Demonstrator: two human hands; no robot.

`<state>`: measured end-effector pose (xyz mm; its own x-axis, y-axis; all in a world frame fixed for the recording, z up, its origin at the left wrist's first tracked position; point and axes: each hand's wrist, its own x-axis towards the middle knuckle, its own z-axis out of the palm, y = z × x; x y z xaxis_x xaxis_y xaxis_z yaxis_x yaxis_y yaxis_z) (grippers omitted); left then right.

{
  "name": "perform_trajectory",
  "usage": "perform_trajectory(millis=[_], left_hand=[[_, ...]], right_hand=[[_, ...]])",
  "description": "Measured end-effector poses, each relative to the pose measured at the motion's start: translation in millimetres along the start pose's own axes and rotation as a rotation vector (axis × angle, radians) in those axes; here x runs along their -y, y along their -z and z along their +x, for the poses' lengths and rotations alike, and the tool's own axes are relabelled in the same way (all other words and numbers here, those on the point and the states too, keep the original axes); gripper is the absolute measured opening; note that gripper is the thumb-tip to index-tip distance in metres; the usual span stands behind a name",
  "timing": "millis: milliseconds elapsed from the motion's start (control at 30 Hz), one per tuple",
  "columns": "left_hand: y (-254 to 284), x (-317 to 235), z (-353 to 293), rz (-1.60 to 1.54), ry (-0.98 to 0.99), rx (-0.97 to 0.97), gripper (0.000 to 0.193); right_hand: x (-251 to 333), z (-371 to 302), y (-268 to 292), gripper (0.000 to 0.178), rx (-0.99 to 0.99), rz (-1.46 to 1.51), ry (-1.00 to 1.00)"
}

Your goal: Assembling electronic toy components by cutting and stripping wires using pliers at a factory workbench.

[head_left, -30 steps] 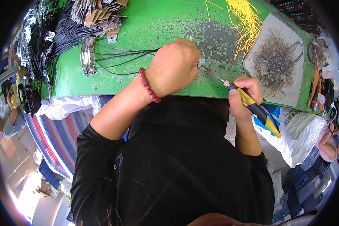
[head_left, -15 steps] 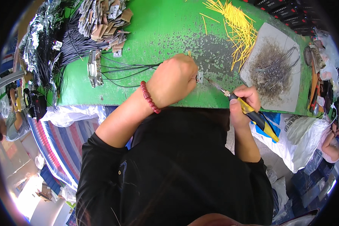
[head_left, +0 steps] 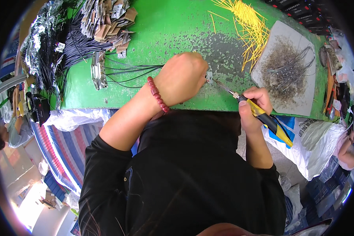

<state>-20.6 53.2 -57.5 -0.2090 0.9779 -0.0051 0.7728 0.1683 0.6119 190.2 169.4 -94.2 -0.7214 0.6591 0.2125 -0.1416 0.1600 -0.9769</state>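
Observation:
My left hand [head_left: 183, 78], with a red bead bracelet at the wrist, is closed over the green bench. Past its fingertips pokes a small silvery plate [head_left: 209, 76], which it grips; its inner end is hidden. Thin black wires [head_left: 133, 72] run from under this hand leftward to a stack of silvery metal pieces [head_left: 98, 70]. In my right hand [head_left: 256, 103] is a yellow-and-black soldering iron [head_left: 268, 121]. Its tip points up and left, right by the plate; whether they touch I cannot tell.
Yellow thin tubes [head_left: 251, 33] lie in a heap at the far right. Beside them a grey board [head_left: 303, 100] carries dark debris and wire. Bundled black cables [head_left: 76, 45] and stacked flat connector pieces [head_left: 104, 21] fill the far left. The worn green bench [head_left: 161, 23] ends before my body.
My left hand has shifted very slightly away from me, and a short yellow end beside its knuckles is out of sight. The soldering iron stays nearly in place.

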Motion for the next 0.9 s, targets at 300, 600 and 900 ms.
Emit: perform_trajectory(millis=[300, 600, 900], left_hand=[[2.2, -1.4, 1.2, -0.021, 0.025, 0.011, 0.01], [-1.8, -1.9, -0.7, -0.009, 0.01, -0.02, 0.011], [-2.3, -2.0, -1.2, -0.013, -0.003, -0.034, 0.01]], right_hand=[[-0.6, 3.4, -2.7, 0.022, 0.005, -0.034, 0.006], [0.5, 1.9, -3.8, 0.023, -0.005, -0.061, 0.0], [4.2, 2.8, -6.4, 0.023, 0.012, -0.094, 0.002]])
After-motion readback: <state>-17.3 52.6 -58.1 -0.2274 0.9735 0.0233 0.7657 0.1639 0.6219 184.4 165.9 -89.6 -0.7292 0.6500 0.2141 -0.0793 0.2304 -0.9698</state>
